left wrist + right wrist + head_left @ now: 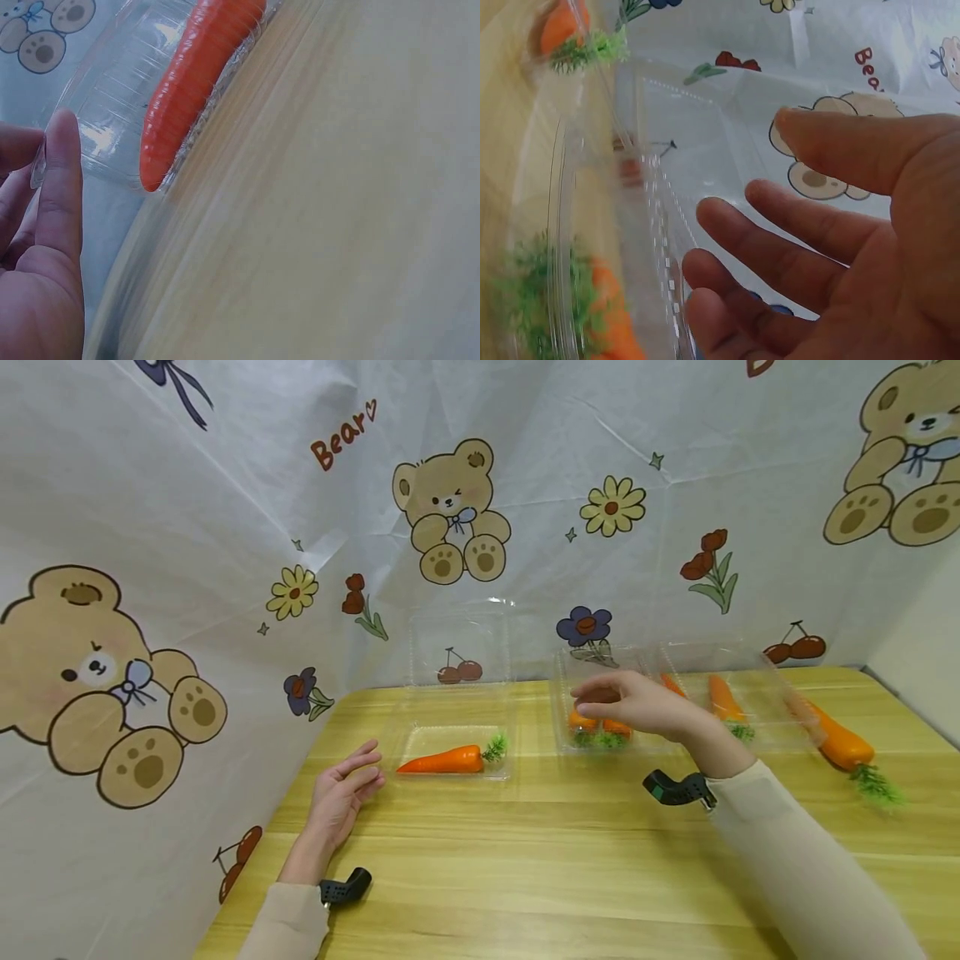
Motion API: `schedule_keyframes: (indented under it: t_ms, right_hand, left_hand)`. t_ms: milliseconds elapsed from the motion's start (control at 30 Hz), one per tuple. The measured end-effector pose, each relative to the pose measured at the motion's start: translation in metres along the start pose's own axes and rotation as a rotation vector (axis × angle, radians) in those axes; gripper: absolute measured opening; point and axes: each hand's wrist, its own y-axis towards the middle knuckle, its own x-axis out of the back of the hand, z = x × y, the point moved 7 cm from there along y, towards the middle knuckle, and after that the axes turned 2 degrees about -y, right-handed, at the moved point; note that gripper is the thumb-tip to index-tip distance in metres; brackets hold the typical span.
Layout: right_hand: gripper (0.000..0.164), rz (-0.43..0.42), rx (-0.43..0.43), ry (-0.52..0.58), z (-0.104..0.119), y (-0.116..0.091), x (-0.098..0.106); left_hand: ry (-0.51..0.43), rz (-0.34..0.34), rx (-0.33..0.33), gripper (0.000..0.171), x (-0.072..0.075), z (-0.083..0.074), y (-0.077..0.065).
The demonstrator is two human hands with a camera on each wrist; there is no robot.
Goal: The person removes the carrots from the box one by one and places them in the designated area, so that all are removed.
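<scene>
Packing looks partly done: one carrot (450, 761) lies in the left box (420, 739), others (617, 727) in the middle box (564, 739); a loose carrot (843, 743), right on the bench (480, 860), probably remains. Our left hand (341, 797), fingers loosely bent, and right hand (637, 702), fingers apart, hold nothing. We see thin ribbed plastic, smooth tapering orange, feathery greens.

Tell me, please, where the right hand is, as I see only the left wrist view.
Observer: In the head view, the right hand appears over the middle clear container.

Operator: Thank you; could you tell me whether it is gripping anything?

Observer: The right wrist view shows nothing in its grasp.

Operator: And what is at the end of the carrot that my view cuts off?

Observer: A leafy green top, which the head view shows.
</scene>
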Motion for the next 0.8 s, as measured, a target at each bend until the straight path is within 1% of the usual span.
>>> schedule_keyframes:
  t_ms: [100, 200, 400, 600, 800]
  right_hand:
    - [0.052, 0.061, 0.03, 0.025, 0.007, 0.011, -0.01]
    - [0.048, 0.092, 0.046, 0.049, 0.015, 0.021, -0.016]
    - [0.043, 0.109, 0.062, 0.057, 0.025, 0.035, -0.024]
    - [0.042, 0.119, 0.043, 0.04, 0.035, 0.041, -0.033]
    - [0.04, 0.168, 0.043, 0.073, 0.048, 0.057, -0.049]
  left_hand:
    - [-0.007, -0.004, -0.004, 0.039, 0.001, 0.0, 0.0]
    - [-0.004, -0.003, -0.008, 0.04, 0.001, 0.0, -0.001]
    - [-0.002, 0.005, -0.007, 0.043, -0.001, 0.0, 0.001]
    - [-0.007, 0.008, -0.005, 0.045, -0.002, 0.001, 0.001]
    - [-0.011, -0.004, 0.001, 0.043, -0.001, 0.0, 0.001]
